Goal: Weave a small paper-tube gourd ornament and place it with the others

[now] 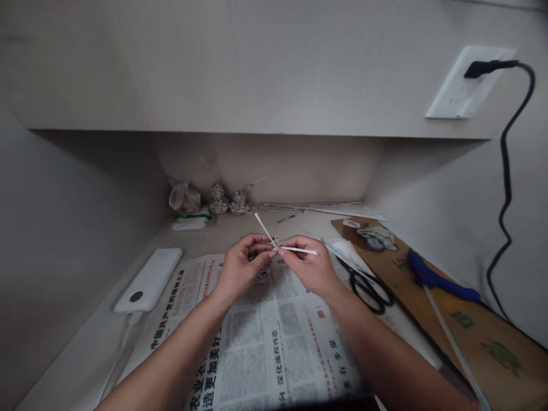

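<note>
A small woven piece (264, 272) of twisted, printed-looking paper hangs partly hidden under my left hand (242, 264). My left hand is closed, thumb and fingers pinching the top of this piece. One white paper strip (265, 229) sticks up and to the left from the pinch. A second white paper strip (302, 250) points right across the fingers of my right hand (309, 267). That hand is closed too, pinching the strip close to my left fingertips. Fingers cover the spot where the strips meet the weave.
Newspaper (252, 342) covers the middle of the desk. Two woven paper gourds (218, 200) and a plastic bag (185, 198) stand at the back left. A white power bank (149, 279) lies left. Black scissors (369, 288), cardboard (432, 302) and a blue glue gun (443, 281) lie right.
</note>
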Motion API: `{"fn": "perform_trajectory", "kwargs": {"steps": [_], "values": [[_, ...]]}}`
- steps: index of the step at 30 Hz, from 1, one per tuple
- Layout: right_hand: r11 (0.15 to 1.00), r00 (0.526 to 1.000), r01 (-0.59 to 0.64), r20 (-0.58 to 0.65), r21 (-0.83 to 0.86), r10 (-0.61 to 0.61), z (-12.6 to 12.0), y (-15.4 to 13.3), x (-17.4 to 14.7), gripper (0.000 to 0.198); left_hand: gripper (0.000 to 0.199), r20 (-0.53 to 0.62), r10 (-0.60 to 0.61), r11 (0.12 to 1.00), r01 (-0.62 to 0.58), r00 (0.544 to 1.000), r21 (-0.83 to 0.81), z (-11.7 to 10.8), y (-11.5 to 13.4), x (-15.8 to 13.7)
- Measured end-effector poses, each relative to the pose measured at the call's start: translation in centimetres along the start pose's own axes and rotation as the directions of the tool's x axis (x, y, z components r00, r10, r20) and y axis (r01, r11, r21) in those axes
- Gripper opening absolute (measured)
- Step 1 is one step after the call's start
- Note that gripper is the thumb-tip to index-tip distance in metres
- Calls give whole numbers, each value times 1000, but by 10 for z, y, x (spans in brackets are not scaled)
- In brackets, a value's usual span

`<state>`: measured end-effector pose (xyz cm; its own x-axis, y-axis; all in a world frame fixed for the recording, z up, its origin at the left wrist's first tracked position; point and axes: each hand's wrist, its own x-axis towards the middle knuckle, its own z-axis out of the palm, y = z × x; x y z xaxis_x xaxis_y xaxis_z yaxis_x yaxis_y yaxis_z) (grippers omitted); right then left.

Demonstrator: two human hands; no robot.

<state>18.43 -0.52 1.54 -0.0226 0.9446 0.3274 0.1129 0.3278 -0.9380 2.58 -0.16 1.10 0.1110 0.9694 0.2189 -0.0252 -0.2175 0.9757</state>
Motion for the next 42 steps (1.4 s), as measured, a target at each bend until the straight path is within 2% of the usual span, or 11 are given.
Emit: {"fn": "perform_trajectory", "kwargs": {"steps": [7, 10, 15, 18, 20, 22, 23, 26, 31, 34, 42], "values": [[998, 997, 62, 36, -5, -61, 1, 0, -2, 11, 19, 142, -47, 999, 50, 989, -18, -9, 1, 3], [998, 997, 65, 48, -7, -64, 2, -1, -1, 14, 17, 123, -44, 999, 47, 991, -22, -11, 2, 3], [998, 998, 56, 24, -15, -56, 4, -1, 0, 40, 19, 61, 19, 1000, -19, 998, 3, -7, 1, 1], [972, 964, 184, -163, -149, -208, 5, -1, -3, 41, 21, -7, 16, 1000, -16, 1000, -20, -4, 0, 0], [889, 881, 320, -244, -327, -407, 4, -3, -6, 34, 20, -58, 2, 999, -4, 998, -37, -3, 0, -1], [763, 809, 430, -169, -482, -563, 3, -4, -8, 23, 19, -70, 9, 1000, -11, 997, -26, -3, 0, -1], [708, 797, 463, -100, -534, -596, 3, -5, -9, 20, 19, -68, 22, 1000, -23, 997, -13, -2, 0, -1], [621, 804, 482, 31, -618, -593, 4, -4, -11, 23, 18, -65, 63, 998, -61, 996, 26, 0, 1, -3], [652, 826, 485, 61, -582, -560, 8, 2, -12, 28, 19, -69, 100, 993, -96, 993, 64, 3, 0, -4], [658, 816, 506, 62, -558, -575, 7, 3, -12, 29, 19, -60, 106, 992, -102, 993, 70, 2, -2, -4], [557, 765, 569, 139, -606, -629, 3, 5, -12, 35, 20, -17, 43, 998, -42, 999, 38, 0, -5, -3]]}}
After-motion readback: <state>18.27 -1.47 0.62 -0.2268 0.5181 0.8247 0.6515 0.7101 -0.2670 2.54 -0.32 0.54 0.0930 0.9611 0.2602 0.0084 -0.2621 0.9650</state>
